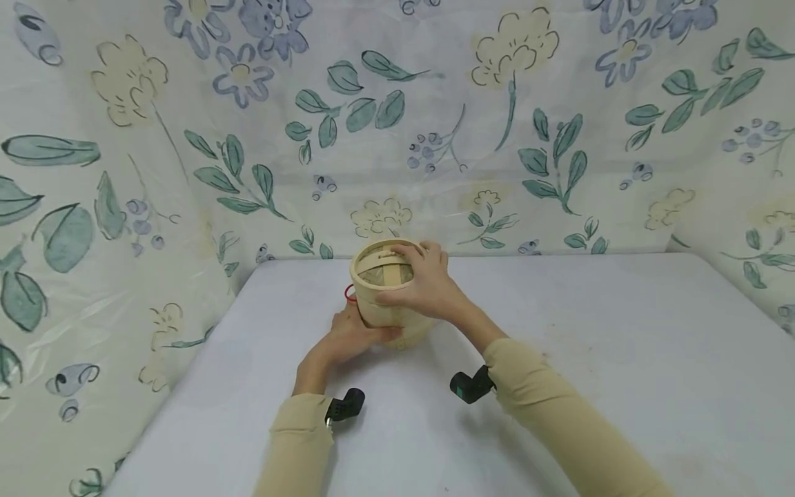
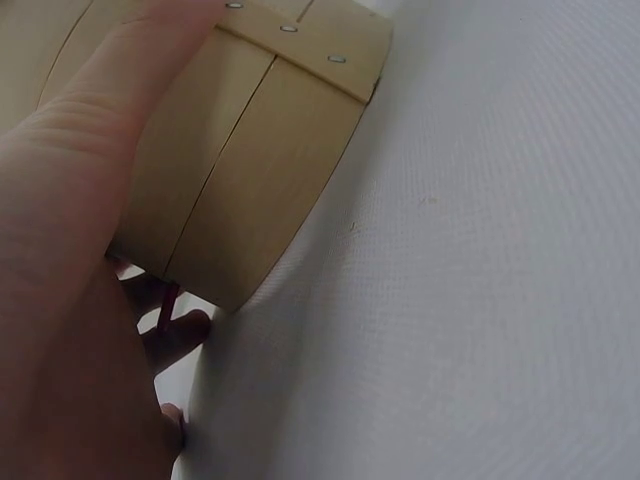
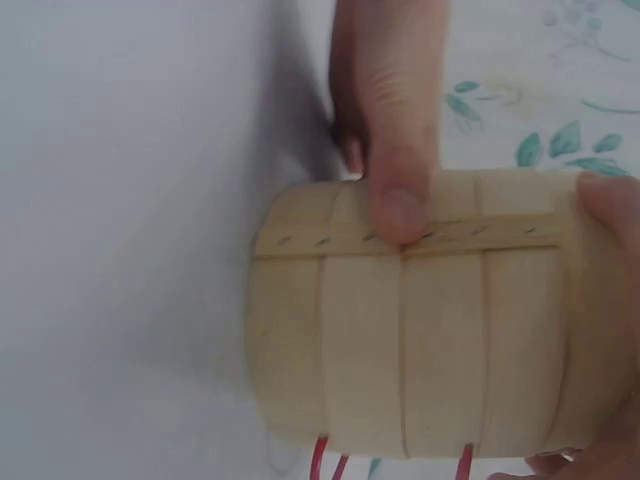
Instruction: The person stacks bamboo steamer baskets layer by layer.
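Observation:
A round bamboo steamer (image 1: 371,304) with a woven lid (image 1: 368,261) is in the middle of the head view, low over the far part of the table. Its pale wall shows several bands and a stapled seam in the right wrist view. My left hand (image 1: 349,337) grips the lower side, its thumb pressed along the wall (image 2: 225,150). From the right, my right hand (image 1: 428,279) holds the top, fingers over the lid's rim and thumb on the side. Red cords (image 3: 465,462) hang at the wall near the hands.
A white-covered table (image 1: 590,373) lies under the steamer. Floral sheeting (image 1: 435,124) rises behind the table's far edge and along the left side. A small black camera (image 1: 470,385) sits at the right wrist, another (image 1: 346,405) at the left.

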Motion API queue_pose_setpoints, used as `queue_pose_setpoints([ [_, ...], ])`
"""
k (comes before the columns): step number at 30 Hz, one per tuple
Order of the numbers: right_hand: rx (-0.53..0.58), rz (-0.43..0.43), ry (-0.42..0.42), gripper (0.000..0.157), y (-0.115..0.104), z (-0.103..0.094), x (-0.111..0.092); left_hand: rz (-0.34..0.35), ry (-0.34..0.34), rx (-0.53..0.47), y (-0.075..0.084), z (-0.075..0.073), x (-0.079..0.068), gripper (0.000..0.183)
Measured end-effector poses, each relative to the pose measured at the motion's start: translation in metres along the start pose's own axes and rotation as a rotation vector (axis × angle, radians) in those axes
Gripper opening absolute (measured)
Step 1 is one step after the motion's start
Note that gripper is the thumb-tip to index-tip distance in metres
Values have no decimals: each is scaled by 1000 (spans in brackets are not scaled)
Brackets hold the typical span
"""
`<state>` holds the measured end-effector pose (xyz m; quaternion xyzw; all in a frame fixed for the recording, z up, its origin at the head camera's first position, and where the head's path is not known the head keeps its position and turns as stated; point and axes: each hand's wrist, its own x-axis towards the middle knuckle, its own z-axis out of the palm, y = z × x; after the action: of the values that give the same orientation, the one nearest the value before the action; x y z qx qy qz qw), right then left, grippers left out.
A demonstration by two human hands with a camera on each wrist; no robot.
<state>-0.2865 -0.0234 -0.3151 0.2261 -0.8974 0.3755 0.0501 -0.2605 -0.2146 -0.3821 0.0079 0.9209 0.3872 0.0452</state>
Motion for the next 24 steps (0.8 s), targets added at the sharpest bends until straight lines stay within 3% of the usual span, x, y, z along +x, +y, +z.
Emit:
queue_pose_setpoints([
  [12, -87, 22, 52, 92, 1, 7, -7, 16, -11, 28, -2, -4, 2, 105],
  [24, -78, 17, 100, 112, 8, 14, -17, 16, -5, 23, -3, 0, 3, 105],
])
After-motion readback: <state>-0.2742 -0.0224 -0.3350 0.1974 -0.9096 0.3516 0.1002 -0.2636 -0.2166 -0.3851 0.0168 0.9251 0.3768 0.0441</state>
